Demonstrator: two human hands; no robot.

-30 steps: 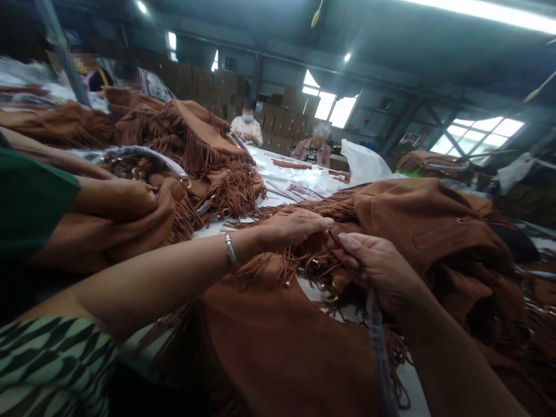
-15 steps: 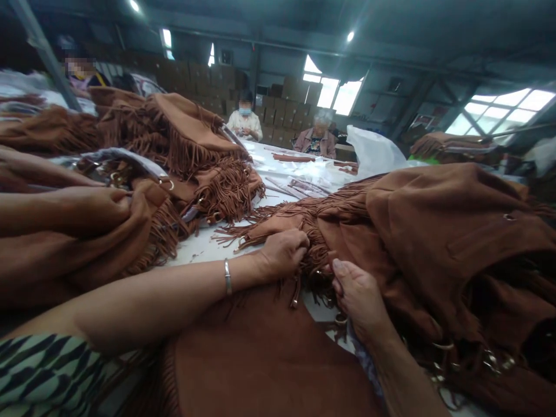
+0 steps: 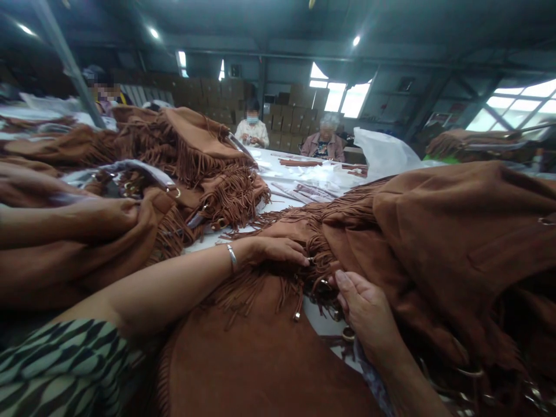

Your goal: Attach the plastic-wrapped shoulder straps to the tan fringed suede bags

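My left hand (image 3: 282, 252), below a silver bracelet, reaches over the fringe (image 3: 319, 231) of a brown suede bag. Its fingers are pressed together at a small metal-tipped cord (image 3: 310, 260). To the right, my right hand (image 3: 365, 304) is closed, thumb and forefinger pinching a brown suede strip near a gold ring (image 3: 324, 284). Another cord with a metal end (image 3: 296, 316) hangs between the hands. Below them lies a smooth brown suede panel (image 3: 260, 359) with a laced left edge.
Another person's arm (image 3: 73, 223) reaches in from the left onto brown suede. Fringed bags (image 3: 186, 136) are piled behind it, and a large suede heap (image 3: 452, 231) rises at right. Across the white table (image 3: 282, 202) sit people, near a white plastic bag (image 3: 384, 153).
My left hand has gone from a bent pinch to straighter fingers, lower on the fringe. My right hand keeps its pinch. The whole view has shifted slightly.
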